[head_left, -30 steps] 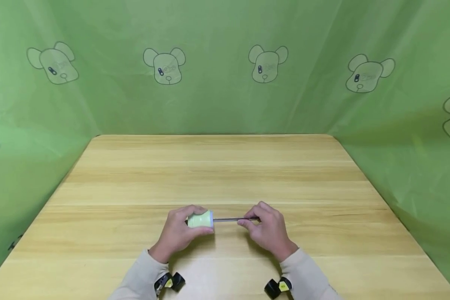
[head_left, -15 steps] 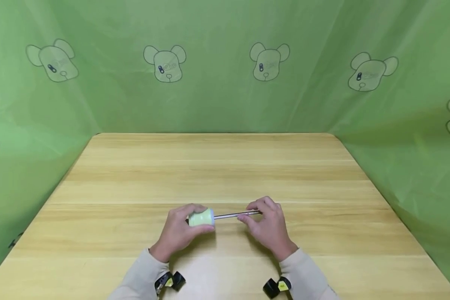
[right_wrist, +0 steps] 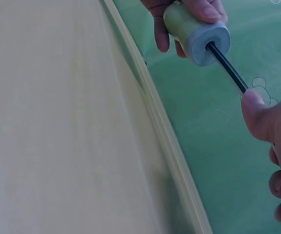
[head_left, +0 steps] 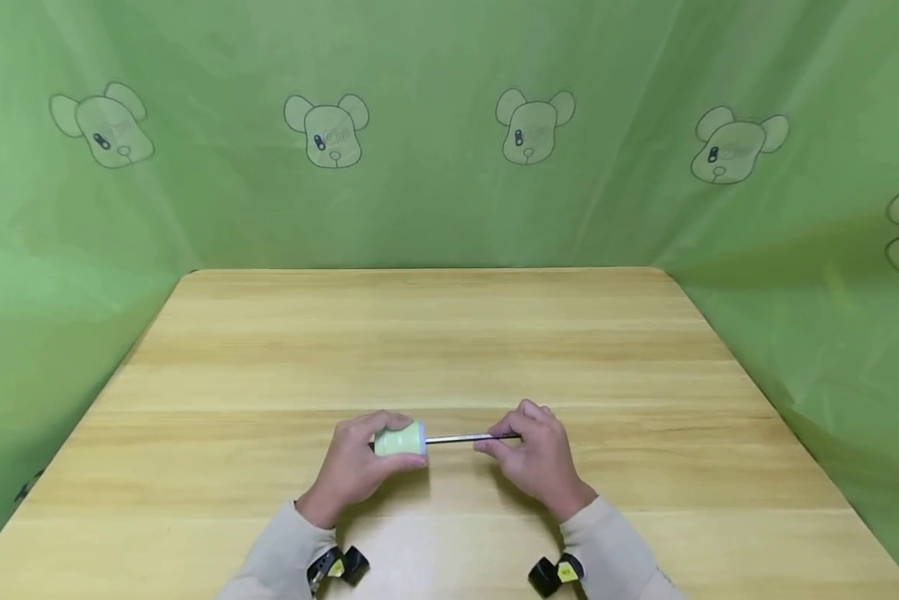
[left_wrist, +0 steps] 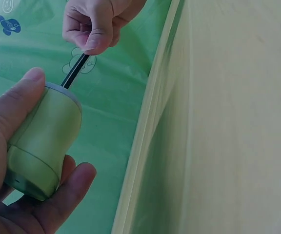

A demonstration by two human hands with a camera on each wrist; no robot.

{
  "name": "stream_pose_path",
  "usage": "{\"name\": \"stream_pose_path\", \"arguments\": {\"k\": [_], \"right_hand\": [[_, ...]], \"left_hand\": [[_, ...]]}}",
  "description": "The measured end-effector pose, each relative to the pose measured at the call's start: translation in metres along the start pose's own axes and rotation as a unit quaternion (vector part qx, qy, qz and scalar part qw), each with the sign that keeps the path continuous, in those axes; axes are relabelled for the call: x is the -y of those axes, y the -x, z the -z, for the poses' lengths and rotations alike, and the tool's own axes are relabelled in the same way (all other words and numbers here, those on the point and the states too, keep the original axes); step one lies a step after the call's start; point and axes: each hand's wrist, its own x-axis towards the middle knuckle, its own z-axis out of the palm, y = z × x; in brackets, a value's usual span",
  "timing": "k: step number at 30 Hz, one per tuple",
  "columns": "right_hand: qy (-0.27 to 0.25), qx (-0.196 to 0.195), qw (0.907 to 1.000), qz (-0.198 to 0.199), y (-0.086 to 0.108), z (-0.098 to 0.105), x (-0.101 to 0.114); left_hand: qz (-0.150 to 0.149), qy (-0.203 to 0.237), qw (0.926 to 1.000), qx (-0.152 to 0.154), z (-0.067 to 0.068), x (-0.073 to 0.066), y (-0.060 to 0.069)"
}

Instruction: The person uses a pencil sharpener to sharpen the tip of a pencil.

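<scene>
A pale green pencil sharpener (head_left: 400, 440) with a bluish end face lies sideways in my left hand (head_left: 350, 467), thumb and fingers gripping its body. Its holed face points at my right hand (head_left: 541, 460), which pinches a dark, striped pencil (head_left: 452, 438) between thumb and fingers. In the right wrist view, the pencil (right_wrist: 230, 70) enters the hole in the sharpener (right_wrist: 189, 30); its tip is hidden inside. The left wrist view shows the curved body of the sharpener (left_wrist: 50, 122) and the pencil (left_wrist: 75, 71) running up to the right fingertips. Both hands are above the table.
The light wooden table (head_left: 434, 350) spreads beneath both hands. Green curtains (head_left: 434, 208) with bear-head drawings surround its far and side edges. A black camera strap (head_left: 337, 568) sits on the left wrist, another strap (head_left: 557, 573) on the right.
The right hand rose slightly, tilting the pencil upward, then came back down to nearly level. A lighter stripe now shows along the pencil. The left hand and sharpener have barely moved.
</scene>
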Motion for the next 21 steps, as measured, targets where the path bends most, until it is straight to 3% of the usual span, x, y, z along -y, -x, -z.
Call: {"name": "stream_pose_path", "arguments": {"k": [3,9,16,21], "right_hand": [[0.009,0.021,0.9997,0.0,0.0017,-0.0003,0.0008],[0.034,0.045,0.9981,-0.024,0.0018,-0.0002,0.001],[0.051,0.022,0.998,-0.03,0.0022,-0.0031,-0.0003],[0.04,0.001,0.9988,-0.027,0.0019,-0.0057,0.0012]], "left_hand": [[-0.022,-0.007,0.9997,0.0,0.0006,0.0022,0.0022],[-0.033,-0.016,0.9993,0.0,-0.0005,0.0029,0.0011],[-0.034,-0.022,0.9992,-0.005,-0.003,0.0046,0.0006],[-0.013,-0.024,0.9995,-0.012,-0.0029,0.0028,0.0023]]}}
